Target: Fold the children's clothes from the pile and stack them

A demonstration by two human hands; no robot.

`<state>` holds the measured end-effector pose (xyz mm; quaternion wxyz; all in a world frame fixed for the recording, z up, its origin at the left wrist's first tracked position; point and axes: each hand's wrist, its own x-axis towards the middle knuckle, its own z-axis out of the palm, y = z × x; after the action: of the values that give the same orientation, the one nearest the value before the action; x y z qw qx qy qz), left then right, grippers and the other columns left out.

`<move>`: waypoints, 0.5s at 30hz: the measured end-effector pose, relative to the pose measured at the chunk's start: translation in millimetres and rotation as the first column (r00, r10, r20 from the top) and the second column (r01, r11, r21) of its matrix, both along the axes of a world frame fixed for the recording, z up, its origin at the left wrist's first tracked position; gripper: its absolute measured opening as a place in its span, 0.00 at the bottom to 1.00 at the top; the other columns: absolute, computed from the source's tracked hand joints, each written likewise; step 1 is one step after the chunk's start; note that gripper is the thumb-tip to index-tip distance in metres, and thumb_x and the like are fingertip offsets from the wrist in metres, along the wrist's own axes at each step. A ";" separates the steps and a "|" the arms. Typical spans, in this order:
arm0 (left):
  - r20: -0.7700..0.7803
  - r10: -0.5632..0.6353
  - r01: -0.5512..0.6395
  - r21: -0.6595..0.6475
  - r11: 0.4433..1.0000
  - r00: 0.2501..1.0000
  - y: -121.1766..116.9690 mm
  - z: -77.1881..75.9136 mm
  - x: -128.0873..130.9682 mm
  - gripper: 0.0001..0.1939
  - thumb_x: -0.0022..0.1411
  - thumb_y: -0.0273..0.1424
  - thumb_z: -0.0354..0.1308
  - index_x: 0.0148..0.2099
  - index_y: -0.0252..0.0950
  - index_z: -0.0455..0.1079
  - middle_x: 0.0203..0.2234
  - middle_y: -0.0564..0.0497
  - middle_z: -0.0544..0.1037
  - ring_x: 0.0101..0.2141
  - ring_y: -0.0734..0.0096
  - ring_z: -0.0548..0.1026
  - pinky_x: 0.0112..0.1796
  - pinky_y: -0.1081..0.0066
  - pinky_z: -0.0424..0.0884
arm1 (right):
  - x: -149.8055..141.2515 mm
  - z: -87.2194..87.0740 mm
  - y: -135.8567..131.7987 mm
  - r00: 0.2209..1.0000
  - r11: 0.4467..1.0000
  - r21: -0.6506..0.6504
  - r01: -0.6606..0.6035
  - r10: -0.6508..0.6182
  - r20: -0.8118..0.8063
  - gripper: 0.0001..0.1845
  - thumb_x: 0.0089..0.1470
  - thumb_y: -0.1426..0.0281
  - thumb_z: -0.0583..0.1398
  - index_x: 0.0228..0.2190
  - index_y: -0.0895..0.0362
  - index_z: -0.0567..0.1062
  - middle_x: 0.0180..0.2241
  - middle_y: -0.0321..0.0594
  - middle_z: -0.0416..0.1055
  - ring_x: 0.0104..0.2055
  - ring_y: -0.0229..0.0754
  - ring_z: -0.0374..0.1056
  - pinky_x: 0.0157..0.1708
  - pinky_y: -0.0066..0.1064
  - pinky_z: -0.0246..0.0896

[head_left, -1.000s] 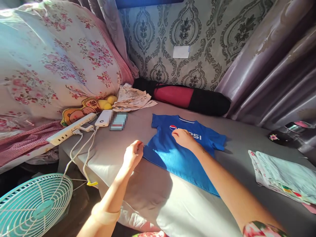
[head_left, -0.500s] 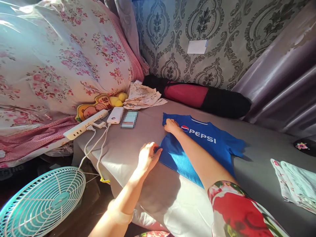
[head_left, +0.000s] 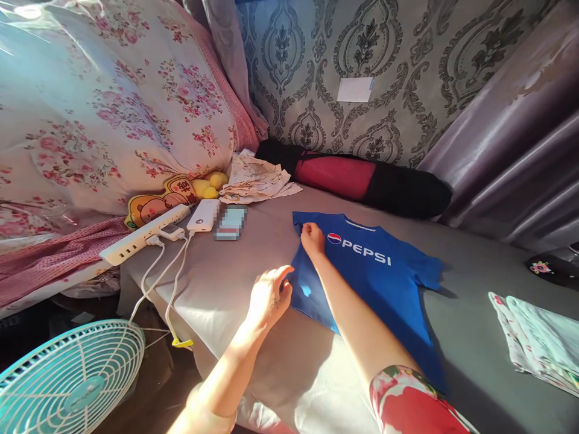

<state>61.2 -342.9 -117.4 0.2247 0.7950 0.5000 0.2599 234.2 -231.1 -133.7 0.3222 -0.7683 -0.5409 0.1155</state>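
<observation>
A blue T-shirt (head_left: 366, 289) with a white PEPSI print and a round logo lies spread, front up, on the grey bed sheet (head_left: 217, 271). Its collar points toward the wall. My right hand (head_left: 313, 241) is closed on the shirt's cloth just below the left-side sleeve, and its forearm crosses the shirt and hides part of the front. At the shirt's left side edge is my left hand (head_left: 271, 295), its thumb and forefinger apart with a gap between them. I see nothing in that hand.
A white power strip (head_left: 145, 235), a power bank (head_left: 203, 216) and a blurred phone-like rectangle (head_left: 230, 223) lie left. Crumpled cloth (head_left: 257, 178) and a black-and-red rolled bag (head_left: 335, 175) line the back. Folded clothes (head_left: 538, 337) lie right. A fan (head_left: 81, 374) stands below left.
My left thumb and forefinger have parted at the shirt's edge. My right hand has shifted slightly down from the sleeve, and more of the shirt's lower right part shows.
</observation>
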 end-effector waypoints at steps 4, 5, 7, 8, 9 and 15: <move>-0.018 0.000 0.000 0.011 1.000 1.000 1.9 -3.3 -0.7 0.15 0.60 0.23 0.50 0.39 0.41 0.77 0.31 0.52 0.79 0.33 0.69 0.73 0.40 0.70 0.67 | -15.8 -4.2 -10.7 0.951 0.983 0.037 -0.180 0.164 0.262 0.17 0.62 0.74 0.51 0.48 0.59 0.74 0.51 0.48 0.72 0.55 0.45 0.65 0.57 0.33 0.57; -0.015 0.013 -0.013 0.005 1.000 1.000 2.1 -3.5 -0.9 0.14 0.60 0.23 0.50 0.38 0.41 0.77 0.30 0.52 0.79 0.33 0.69 0.74 0.41 0.70 0.67 | -16.6 -3.3 -11.0 0.940 0.975 0.027 -0.219 0.203 0.275 0.17 0.61 0.74 0.52 0.49 0.59 0.74 0.52 0.48 0.72 0.56 0.46 0.65 0.58 0.34 0.56; -0.004 0.034 -0.034 -0.010 0.999 0.999 1.7 -3.2 -1.4 0.14 0.60 0.23 0.50 0.36 0.41 0.77 0.30 0.53 0.79 0.34 0.69 0.74 0.41 0.70 0.67 | -11.3 0.8 -9.8 0.943 0.966 -0.006 -0.260 0.255 0.213 0.18 0.61 0.74 0.52 0.51 0.58 0.73 0.53 0.47 0.71 0.55 0.45 0.66 0.57 0.35 0.57; 0.002 0.039 -0.039 -0.016 0.999 0.999 1.3 -2.9 -1.7 0.14 0.60 0.24 0.50 0.36 0.41 0.77 0.30 0.53 0.79 0.34 0.69 0.74 0.41 0.70 0.67 | -5.0 3.5 -9.3 0.950 0.961 -0.021 -0.275 0.275 0.150 0.20 0.62 0.73 0.51 0.53 0.57 0.72 0.54 0.46 0.71 0.53 0.43 0.67 0.56 0.35 0.58; 0.006 0.044 -0.044 -0.020 0.999 0.999 0.8 -2.4 -1.9 0.13 0.59 0.24 0.51 0.36 0.41 0.77 0.30 0.53 0.79 0.35 0.69 0.74 0.41 0.70 0.67 | 3.2 6.3 -9.5 0.954 0.958 -0.031 -0.286 0.288 0.084 0.21 0.62 0.73 0.50 0.55 0.57 0.70 0.54 0.46 0.71 0.52 0.41 0.69 0.55 0.34 0.60; 0.012 0.101 -0.100 -0.050 0.994 0.995 -2.4 3.3 -2.7 0.12 0.57 0.25 0.51 0.35 0.41 0.76 0.30 0.53 0.78 0.37 0.67 0.74 0.40 0.70 0.67 | 51.6 6.1 -37.5 0.946 0.971 -0.126 -0.204 0.228 0.231 0.25 0.64 0.70 0.48 0.61 0.62 0.64 0.64 0.51 0.60 0.66 0.45 0.54 0.64 0.40 0.47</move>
<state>58.5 -345.4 -114.1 0.2343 0.7611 0.5440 0.2645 285.8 -268.6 -127.6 0.1998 -0.7279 -0.6508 0.0821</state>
